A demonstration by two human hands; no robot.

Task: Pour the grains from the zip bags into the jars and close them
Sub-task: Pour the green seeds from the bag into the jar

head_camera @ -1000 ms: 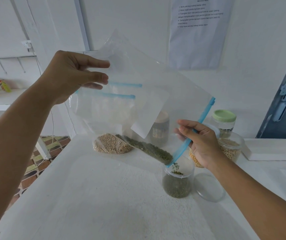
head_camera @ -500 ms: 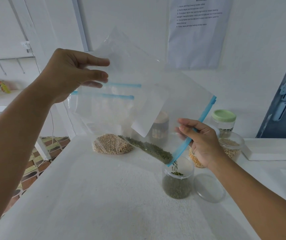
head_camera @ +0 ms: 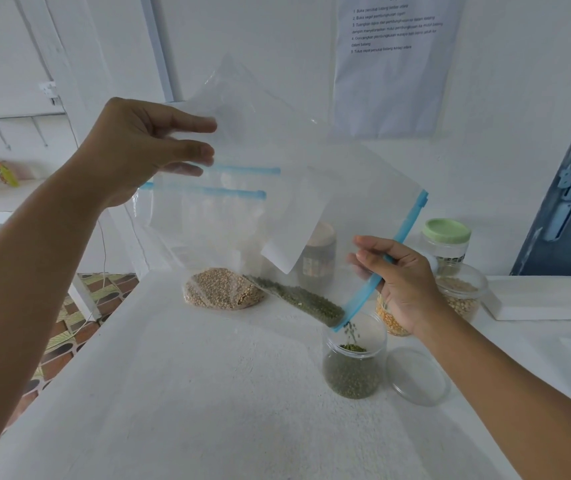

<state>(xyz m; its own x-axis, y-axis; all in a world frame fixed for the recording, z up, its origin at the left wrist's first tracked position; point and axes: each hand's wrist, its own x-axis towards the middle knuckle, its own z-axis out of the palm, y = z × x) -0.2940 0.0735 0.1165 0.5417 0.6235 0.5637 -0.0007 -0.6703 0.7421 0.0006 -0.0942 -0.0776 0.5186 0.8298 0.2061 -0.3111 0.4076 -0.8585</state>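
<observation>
I hold a clear zip bag (head_camera: 339, 188) tilted above the white table (head_camera: 208, 393). My left hand (head_camera: 145, 147) pinches its raised bottom corner. My right hand (head_camera: 398, 282) grips the blue zip edge near the mouth. Green grains (head_camera: 301, 299) lie along the bag's lower fold and fall from its low corner into an open clear jar (head_camera: 353, 365), partly filled with green grains. The jar's clear lid (head_camera: 417, 375) lies flat on the table just right of it.
Behind the held bag stands another zip bag (head_camera: 223, 289) with tan grains. At the back right are an open jar of tan grains (head_camera: 462, 296), a jar of yellow kernels (head_camera: 389, 317), a green-lidded jar (head_camera: 446, 244) and a dark jar (head_camera: 317, 258). Tiled floor lies beyond the table's left edge.
Green grains keep sliding down the bag into the jar; fewer remain in the bag. Both hands hold nearly the same pose.
</observation>
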